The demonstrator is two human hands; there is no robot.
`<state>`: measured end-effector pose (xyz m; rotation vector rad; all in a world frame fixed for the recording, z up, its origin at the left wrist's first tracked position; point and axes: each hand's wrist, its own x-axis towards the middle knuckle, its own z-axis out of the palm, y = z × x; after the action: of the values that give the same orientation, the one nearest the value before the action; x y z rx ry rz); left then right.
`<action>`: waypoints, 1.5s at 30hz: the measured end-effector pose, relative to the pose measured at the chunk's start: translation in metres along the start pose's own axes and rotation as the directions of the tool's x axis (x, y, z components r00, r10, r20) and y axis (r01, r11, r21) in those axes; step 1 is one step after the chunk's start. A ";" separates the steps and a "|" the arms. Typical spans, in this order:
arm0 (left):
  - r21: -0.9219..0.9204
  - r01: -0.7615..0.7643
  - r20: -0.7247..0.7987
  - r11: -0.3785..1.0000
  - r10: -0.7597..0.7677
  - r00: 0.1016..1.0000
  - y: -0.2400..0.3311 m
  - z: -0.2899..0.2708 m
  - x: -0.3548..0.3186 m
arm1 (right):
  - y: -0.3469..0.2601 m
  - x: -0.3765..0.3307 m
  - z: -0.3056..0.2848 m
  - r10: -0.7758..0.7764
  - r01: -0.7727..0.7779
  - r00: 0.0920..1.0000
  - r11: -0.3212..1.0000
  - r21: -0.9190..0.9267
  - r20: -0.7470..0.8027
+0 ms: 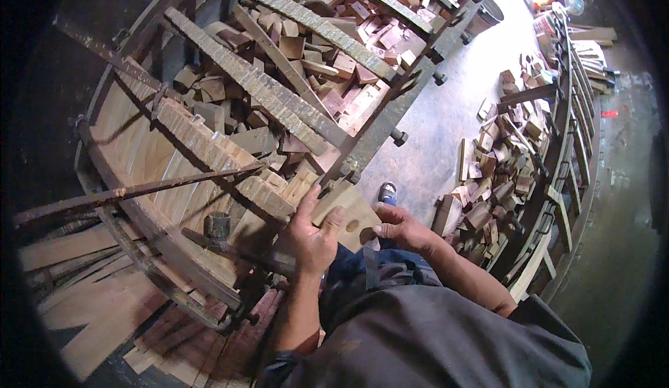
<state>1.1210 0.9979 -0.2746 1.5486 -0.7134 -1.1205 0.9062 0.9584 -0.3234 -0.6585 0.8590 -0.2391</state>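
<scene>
A pale wood block point(340, 207) with a dark round knot is held in front of my body. My left hand point(315, 239) grips its left side, with the thumb on the face and the fingers behind. At its right edge, my right hand point(401, 227) pinches it between thumb and fingers. A greyish strip point(371, 266) hangs just below the block; I cannot tell whether it is attached. Left of my left hand, a panel of glued wood strips point(150, 147) sits in a metal clamp frame. A dark cylindrical metal head point(217, 225) on a bar lies over it.
A long rusty bar point(132, 192) crosses the panel. Behind it, a clamp rack with wooden slats point(261, 81) stands over piled wood offcuts point(355, 32). More offcuts point(488, 193) lie on the floor point(418, 133) beside a second rack point(557, 172). Boards point(115, 311) are stacked lower left.
</scene>
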 end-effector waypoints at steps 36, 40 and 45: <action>0.495 0.034 0.288 0.868 -0.201 0.936 -0.046 0.186 -0.042 | 0.153 -0.150 -0.273 0.223 0.201 0.677 0.861 0.468 -0.702; 0.703 -0.254 0.489 0.664 -0.194 0.850 -0.077 0.234 -0.038 | 0.097 -0.133 -0.298 -0.051 0.138 0.712 0.988 0.068 -0.701; 0.674 -0.614 0.739 0.410 -0.370 0.563 -0.083 0.356 -0.020 | -0.106 -0.143 -0.195 -0.718 0.673 0.696 0.639 -0.374 0.026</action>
<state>0.7780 0.8969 -0.3527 1.6326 -2.4986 -1.3893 0.6725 0.8541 -0.2601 -1.3345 0.7328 -0.8563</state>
